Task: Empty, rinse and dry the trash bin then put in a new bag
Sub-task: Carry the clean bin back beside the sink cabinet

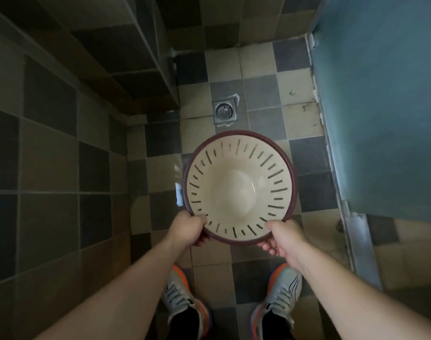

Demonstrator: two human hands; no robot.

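I look straight down into a round cream trash bin with a dark red rim and narrow slots around its wall. It hangs upright above the tiled floor, and a shallow pool of water glints at its bottom. My left hand grips the near-left part of the rim. My right hand grips the near-right part, thumb inside the rim. No bag lines the bin.
A square floor drain lies just beyond the bin. Tiled walls rise on the left and a blue-green panel stands on the right with a raised sill below it. My two shoes stand on the checkered tiles beneath my arms.
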